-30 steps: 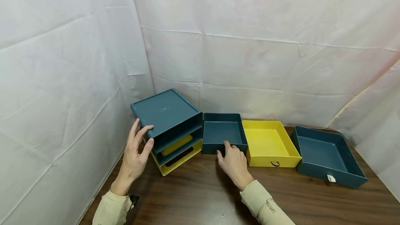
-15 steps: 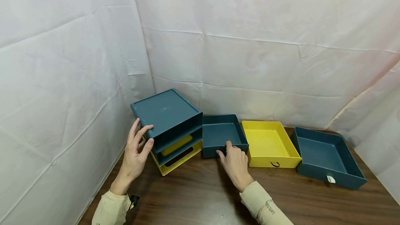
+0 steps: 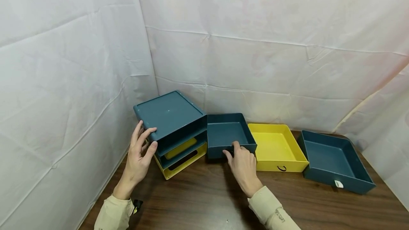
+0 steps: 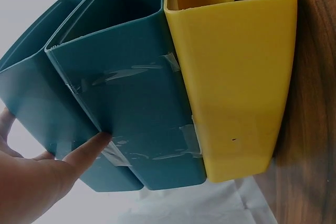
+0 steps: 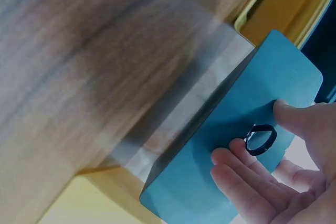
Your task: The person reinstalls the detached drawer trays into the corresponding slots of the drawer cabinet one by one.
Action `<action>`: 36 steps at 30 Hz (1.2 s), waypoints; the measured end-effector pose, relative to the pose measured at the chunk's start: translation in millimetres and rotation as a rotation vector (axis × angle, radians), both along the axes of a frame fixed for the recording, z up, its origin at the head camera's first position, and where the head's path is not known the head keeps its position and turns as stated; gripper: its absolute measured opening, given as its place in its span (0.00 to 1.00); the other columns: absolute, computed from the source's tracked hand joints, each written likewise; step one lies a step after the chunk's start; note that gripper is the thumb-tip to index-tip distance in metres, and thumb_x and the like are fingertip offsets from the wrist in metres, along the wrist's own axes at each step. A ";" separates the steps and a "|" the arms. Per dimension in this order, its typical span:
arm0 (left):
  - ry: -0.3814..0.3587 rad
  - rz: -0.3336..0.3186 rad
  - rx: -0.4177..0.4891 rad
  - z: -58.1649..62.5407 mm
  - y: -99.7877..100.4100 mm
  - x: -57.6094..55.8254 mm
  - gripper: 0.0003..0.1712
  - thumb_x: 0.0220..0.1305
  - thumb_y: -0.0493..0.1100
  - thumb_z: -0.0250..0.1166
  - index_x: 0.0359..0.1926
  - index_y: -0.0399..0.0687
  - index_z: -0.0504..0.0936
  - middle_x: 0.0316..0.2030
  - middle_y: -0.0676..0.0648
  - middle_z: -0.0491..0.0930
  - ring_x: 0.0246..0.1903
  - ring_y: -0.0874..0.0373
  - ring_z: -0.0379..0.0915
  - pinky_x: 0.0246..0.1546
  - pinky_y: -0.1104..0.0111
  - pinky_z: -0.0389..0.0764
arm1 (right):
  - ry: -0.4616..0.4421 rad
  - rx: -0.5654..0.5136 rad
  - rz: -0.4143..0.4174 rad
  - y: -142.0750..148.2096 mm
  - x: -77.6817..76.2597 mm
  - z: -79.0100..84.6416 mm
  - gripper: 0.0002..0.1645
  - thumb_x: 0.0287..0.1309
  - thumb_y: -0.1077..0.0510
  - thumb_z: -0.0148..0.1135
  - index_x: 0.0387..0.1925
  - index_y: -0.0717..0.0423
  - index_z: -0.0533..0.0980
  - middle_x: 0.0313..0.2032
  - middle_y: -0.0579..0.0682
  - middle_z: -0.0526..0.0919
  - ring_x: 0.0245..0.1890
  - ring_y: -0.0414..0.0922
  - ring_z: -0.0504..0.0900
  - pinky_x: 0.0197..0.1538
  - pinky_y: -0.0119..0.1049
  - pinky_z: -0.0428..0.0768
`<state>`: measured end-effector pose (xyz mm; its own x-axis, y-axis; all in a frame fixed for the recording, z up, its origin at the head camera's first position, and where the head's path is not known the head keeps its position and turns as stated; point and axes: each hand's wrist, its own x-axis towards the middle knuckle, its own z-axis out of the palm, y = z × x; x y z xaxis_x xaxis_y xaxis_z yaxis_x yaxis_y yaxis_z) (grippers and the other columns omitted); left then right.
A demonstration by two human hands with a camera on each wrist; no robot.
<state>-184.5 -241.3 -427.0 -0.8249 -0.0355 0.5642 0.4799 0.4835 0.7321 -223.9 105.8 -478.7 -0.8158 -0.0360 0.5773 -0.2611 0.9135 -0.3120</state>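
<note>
**Blue drawer (image 3: 227, 130) ahead of the right hand (image 3: 243, 168), rack (image 3: 170, 111) off to its left**

From my end, the right hand is the nearer: it pinches the drawer's front wall, index finger over the rim, thumb outside. The drawer looks raised off the table (image 3: 198, 201) in front, though I can't confirm its back edge. It is nearly square, so I read no clear long axis. The rack stands ahead of the left hand (image 3: 137, 157), whose spread fingers rest on its near left edge. I see the rack's open side turned obliquely toward the right hand, out of line with the drawer; whether they touch I can't tell.
</note>
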 end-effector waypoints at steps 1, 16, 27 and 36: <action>0.000 0.001 0.000 -0.1 0.1 0.0 0.26 0.80 0.38 0.58 0.75 0.53 0.75 0.87 0.47 0.42 0.83 0.36 0.47 0.63 0.23 0.69 | -0.006 -0.006 0.001 0.7 0.9 1.9 0.25 0.62 0.45 0.78 0.47 0.60 0.82 0.23 0.57 0.84 0.13 0.52 0.76 0.19 0.44 0.80; 0.008 0.004 0.002 0.6 0.8 2.7 0.27 0.78 0.36 0.60 0.74 0.51 0.75 0.86 0.46 0.43 0.81 0.35 0.50 0.63 0.25 0.71 | -0.020 -0.047 0.045 26.6 35.9 36.3 0.25 0.60 0.45 0.80 0.49 0.58 0.83 0.29 0.55 0.89 0.18 0.47 0.80 0.23 0.41 0.81; -0.003 -0.002 0.002 0.8 0.4 2.1 0.27 0.79 0.37 0.60 0.75 0.52 0.75 0.86 0.46 0.42 0.81 0.35 0.49 0.62 0.23 0.69 | -0.014 -0.052 0.031 39.4 69.4 59.4 0.25 0.57 0.46 0.83 0.48 0.55 0.84 0.28 0.50 0.87 0.20 0.40 0.76 0.24 0.38 0.78; -0.001 0.002 0.000 0.7 0.8 1.6 0.27 0.79 0.37 0.60 0.75 0.53 0.75 0.86 0.47 0.42 0.81 0.35 0.50 0.62 0.23 0.70 | -0.079 -0.063 0.016 52.9 91.5 73.3 0.24 0.56 0.46 0.83 0.48 0.54 0.85 0.28 0.46 0.87 0.21 0.35 0.76 0.26 0.36 0.78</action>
<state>-182.9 -240.6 -426.4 -0.8251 -0.0372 0.5637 0.4786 0.4841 0.7325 -132.4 158.7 -405.4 -0.8586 -0.0147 0.5124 -0.2475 0.8873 -0.3892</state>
